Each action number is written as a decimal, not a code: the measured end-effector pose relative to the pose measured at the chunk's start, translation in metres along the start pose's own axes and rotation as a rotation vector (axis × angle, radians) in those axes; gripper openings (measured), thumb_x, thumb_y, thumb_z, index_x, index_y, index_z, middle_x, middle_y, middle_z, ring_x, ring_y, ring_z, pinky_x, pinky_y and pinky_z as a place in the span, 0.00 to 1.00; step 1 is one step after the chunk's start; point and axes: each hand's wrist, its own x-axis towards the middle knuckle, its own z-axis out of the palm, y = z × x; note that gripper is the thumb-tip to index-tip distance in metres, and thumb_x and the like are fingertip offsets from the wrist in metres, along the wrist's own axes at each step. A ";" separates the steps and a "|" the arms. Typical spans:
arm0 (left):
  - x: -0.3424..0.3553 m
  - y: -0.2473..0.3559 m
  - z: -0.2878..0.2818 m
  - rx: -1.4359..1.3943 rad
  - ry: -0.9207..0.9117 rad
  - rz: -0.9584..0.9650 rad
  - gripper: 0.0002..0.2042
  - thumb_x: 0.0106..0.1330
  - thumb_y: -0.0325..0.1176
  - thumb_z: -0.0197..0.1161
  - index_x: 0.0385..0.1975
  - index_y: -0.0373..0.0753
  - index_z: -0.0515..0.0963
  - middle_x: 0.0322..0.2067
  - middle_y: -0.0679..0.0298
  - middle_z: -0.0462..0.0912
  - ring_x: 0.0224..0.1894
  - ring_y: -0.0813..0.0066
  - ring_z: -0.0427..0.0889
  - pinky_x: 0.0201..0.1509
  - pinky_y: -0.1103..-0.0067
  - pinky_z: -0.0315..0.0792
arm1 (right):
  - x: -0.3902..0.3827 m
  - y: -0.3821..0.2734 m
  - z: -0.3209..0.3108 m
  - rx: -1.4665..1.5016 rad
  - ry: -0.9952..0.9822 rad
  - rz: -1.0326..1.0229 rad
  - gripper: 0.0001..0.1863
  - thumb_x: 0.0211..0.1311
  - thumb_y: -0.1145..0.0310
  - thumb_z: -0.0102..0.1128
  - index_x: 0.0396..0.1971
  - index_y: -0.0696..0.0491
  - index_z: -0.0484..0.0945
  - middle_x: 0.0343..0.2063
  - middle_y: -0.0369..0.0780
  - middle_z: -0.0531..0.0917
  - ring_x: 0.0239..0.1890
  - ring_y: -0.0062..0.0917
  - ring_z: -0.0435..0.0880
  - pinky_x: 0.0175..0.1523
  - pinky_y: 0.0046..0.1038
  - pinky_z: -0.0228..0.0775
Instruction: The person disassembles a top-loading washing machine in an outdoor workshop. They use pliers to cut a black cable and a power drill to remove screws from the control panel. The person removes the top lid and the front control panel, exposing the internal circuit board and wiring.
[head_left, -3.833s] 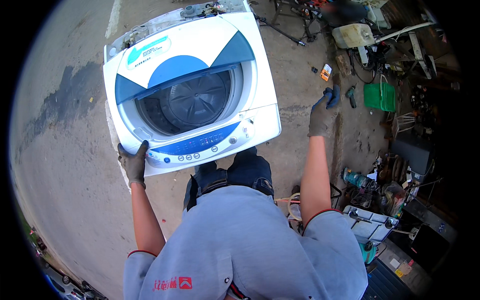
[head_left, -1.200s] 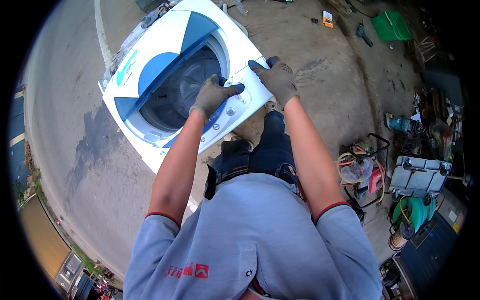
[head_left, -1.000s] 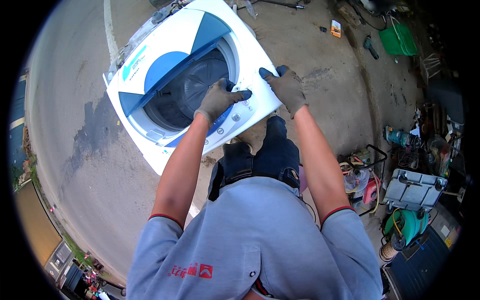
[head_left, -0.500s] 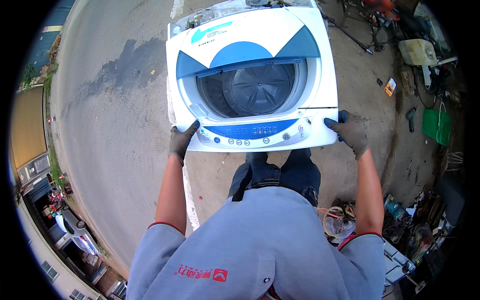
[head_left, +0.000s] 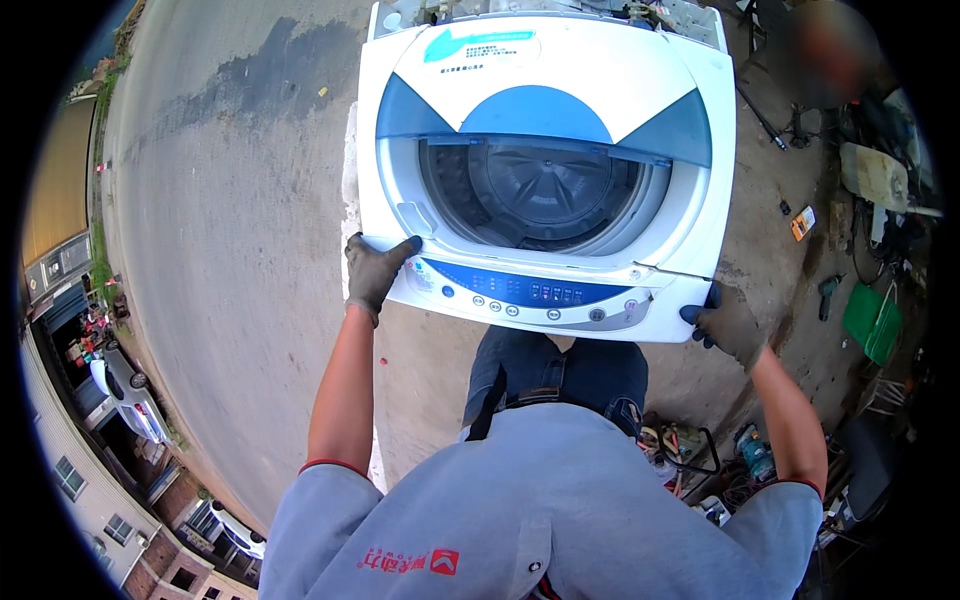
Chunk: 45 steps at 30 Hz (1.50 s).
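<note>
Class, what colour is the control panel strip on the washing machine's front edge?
Blue, on the control panel of the white washing machine; head view.

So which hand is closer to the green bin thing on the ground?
Right. The right hand grips the washing machine's corner nearest the green bin; the left hand holds the far corner.

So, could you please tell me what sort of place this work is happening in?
Probably an outdoor repair yard beside a road: the white top-loading washing machine stands on bare concrete ground, held by both gloved hands, left and right, with scattered tools and a green plastic crate alongside.

Outdoor repair yard: concrete ground point(head_left: 230, 250), scattered tools point(head_left: 860, 300).
</note>
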 end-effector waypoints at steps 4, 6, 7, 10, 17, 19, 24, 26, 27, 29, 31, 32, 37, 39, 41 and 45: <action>0.000 -0.005 0.003 0.003 0.025 -0.002 0.51 0.43 0.48 0.77 0.59 0.20 0.56 0.53 0.42 0.67 0.53 0.54 0.77 0.54 0.73 0.76 | 0.001 0.007 0.007 0.059 0.050 0.041 0.21 0.57 0.69 0.64 0.49 0.61 0.73 0.30 0.41 0.83 0.22 0.19 0.79 0.22 0.22 0.69; -0.001 -0.004 0.002 -0.016 0.006 -0.014 0.54 0.41 0.50 0.78 0.61 0.20 0.54 0.54 0.40 0.66 0.55 0.53 0.75 0.55 0.73 0.76 | 0.005 0.004 0.007 0.077 0.022 0.055 0.22 0.57 0.69 0.65 0.50 0.61 0.73 0.31 0.41 0.83 0.23 0.19 0.79 0.23 0.22 0.70; -0.001 0.001 -0.001 -0.089 -0.024 0.001 0.52 0.42 0.46 0.78 0.60 0.20 0.53 0.54 0.40 0.67 0.52 0.55 0.78 0.51 0.71 0.78 | 0.002 0.002 0.004 0.088 0.021 0.060 0.23 0.56 0.69 0.65 0.50 0.61 0.72 0.32 0.41 0.83 0.23 0.19 0.79 0.23 0.22 0.70; -0.001 -0.003 -0.008 -0.226 -0.056 0.022 0.44 0.48 0.37 0.77 0.58 0.20 0.55 0.46 0.45 0.76 0.37 0.63 0.83 0.41 0.72 0.81 | 0.002 0.012 0.006 0.130 0.031 0.040 0.25 0.55 0.67 0.66 0.51 0.61 0.72 0.33 0.41 0.83 0.25 0.20 0.79 0.25 0.22 0.71; 0.019 -0.024 -0.003 -0.532 0.078 0.005 0.27 0.52 0.38 0.76 0.41 0.25 0.69 0.33 0.54 0.81 0.29 0.73 0.81 0.33 0.79 0.76 | 0.004 0.027 0.011 0.169 0.101 -0.095 0.25 0.55 0.67 0.67 0.51 0.62 0.72 0.33 0.41 0.83 0.23 0.20 0.79 0.25 0.22 0.71; 0.023 -0.026 -0.004 -0.510 0.107 0.001 0.24 0.52 0.36 0.76 0.39 0.27 0.70 0.31 0.56 0.81 0.28 0.74 0.81 0.32 0.79 0.76 | 0.009 0.022 0.012 0.107 0.113 -0.057 0.23 0.54 0.69 0.67 0.48 0.62 0.73 0.30 0.42 0.83 0.20 0.19 0.78 0.20 0.21 0.69; 0.025 -0.023 -0.007 -0.551 0.117 -0.034 0.22 0.52 0.33 0.75 0.38 0.26 0.72 0.32 0.56 0.82 0.28 0.73 0.81 0.32 0.79 0.77 | 0.007 0.009 0.009 0.032 0.104 -0.007 0.22 0.55 0.68 0.67 0.47 0.62 0.74 0.28 0.41 0.83 0.19 0.19 0.79 0.20 0.21 0.69; 0.022 -0.015 -0.012 -0.551 0.079 -0.072 0.22 0.52 0.33 0.75 0.39 0.25 0.73 0.33 0.56 0.82 0.28 0.72 0.81 0.32 0.79 0.77 | 0.003 0.011 0.009 0.060 0.118 -0.034 0.23 0.55 0.67 0.67 0.48 0.63 0.74 0.28 0.41 0.83 0.20 0.19 0.79 0.21 0.21 0.69; 0.021 -0.011 -0.014 -0.551 0.060 -0.091 0.22 0.52 0.32 0.75 0.39 0.24 0.73 0.33 0.55 0.82 0.29 0.72 0.81 0.32 0.79 0.77 | 0.000 0.011 0.008 0.071 0.117 -0.044 0.23 0.55 0.66 0.67 0.48 0.62 0.74 0.28 0.41 0.83 0.20 0.19 0.79 0.22 0.22 0.69; 0.023 -0.017 -0.013 -0.581 0.062 -0.052 0.20 0.53 0.37 0.75 0.34 0.27 0.75 0.30 0.58 0.81 0.26 0.74 0.80 0.30 0.79 0.75 | -0.001 0.011 0.009 0.090 0.112 -0.050 0.24 0.55 0.65 0.67 0.49 0.62 0.75 0.28 0.40 0.83 0.20 0.19 0.78 0.23 0.22 0.69; 0.022 -0.016 -0.012 -0.533 0.092 -0.032 0.20 0.53 0.40 0.75 0.31 0.28 0.76 0.28 0.59 0.81 0.25 0.74 0.79 0.30 0.79 0.74 | 0.000 0.013 0.010 0.104 0.119 -0.038 0.24 0.55 0.65 0.67 0.48 0.62 0.75 0.27 0.40 0.83 0.20 0.18 0.77 0.22 0.21 0.68; 0.020 -0.011 -0.013 -0.470 0.122 -0.031 0.21 0.54 0.40 0.74 0.32 0.28 0.76 0.28 0.59 0.82 0.25 0.74 0.79 0.30 0.79 0.74 | 0.000 0.013 0.009 0.112 0.126 -0.045 0.23 0.55 0.65 0.67 0.48 0.62 0.76 0.26 0.40 0.83 0.19 0.17 0.77 0.21 0.21 0.67; 0.010 0.004 -0.018 -0.356 0.102 -0.055 0.20 0.56 0.37 0.73 0.36 0.24 0.76 0.30 0.58 0.82 0.27 0.75 0.80 0.29 0.79 0.75 | 0.001 0.014 0.010 0.157 0.151 -0.056 0.21 0.55 0.67 0.67 0.47 0.62 0.77 0.24 0.38 0.82 0.16 0.16 0.73 0.18 0.19 0.63; 0.012 -0.003 -0.019 -0.319 0.097 -0.069 0.19 0.57 0.38 0.71 0.34 0.26 0.77 0.29 0.59 0.82 0.26 0.75 0.79 0.30 0.79 0.74 | -0.005 0.015 0.009 0.235 0.154 -0.068 0.21 0.54 0.68 0.67 0.47 0.62 0.77 0.24 0.37 0.81 0.17 0.15 0.73 0.19 0.18 0.64; 0.019 -0.023 -0.025 -0.437 0.107 -0.027 0.17 0.57 0.38 0.70 0.33 0.27 0.78 0.28 0.60 0.82 0.26 0.76 0.79 0.31 0.79 0.73 | -0.018 0.012 0.006 0.325 0.145 -0.119 0.22 0.54 0.69 0.68 0.47 0.62 0.76 0.24 0.37 0.81 0.18 0.15 0.74 0.20 0.18 0.64; 0.001 -0.022 -0.046 -0.553 0.121 0.049 0.13 0.59 0.39 0.68 0.29 0.34 0.78 0.24 0.67 0.79 0.24 0.81 0.73 0.29 0.82 0.66 | -0.046 0.004 0.005 0.392 0.177 -0.208 0.22 0.51 0.68 0.70 0.46 0.61 0.77 0.24 0.36 0.80 0.21 0.15 0.75 0.24 0.18 0.66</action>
